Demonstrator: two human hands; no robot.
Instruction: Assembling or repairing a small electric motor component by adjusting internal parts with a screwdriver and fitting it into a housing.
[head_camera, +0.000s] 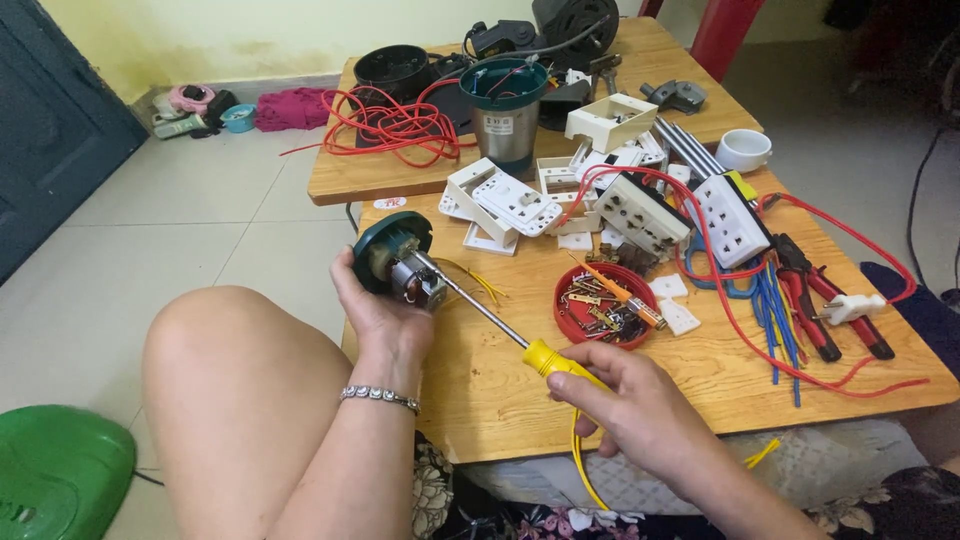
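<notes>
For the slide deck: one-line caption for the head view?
Left hand holds a small green-capped motor while right hand drives a yellow-handled screwdriver into it.

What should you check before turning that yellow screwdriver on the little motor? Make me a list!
1. Left hand gripping the motor: ok.
2. Right hand around the yellow screwdriver handle: ok.
3. Tip seated in a screw: cannot tell, hidden by the motor.
4. Yellow wires away from the shaft: not ok, they lie right beside it.
5. Red dish of small parts within reach: ok.
</notes>
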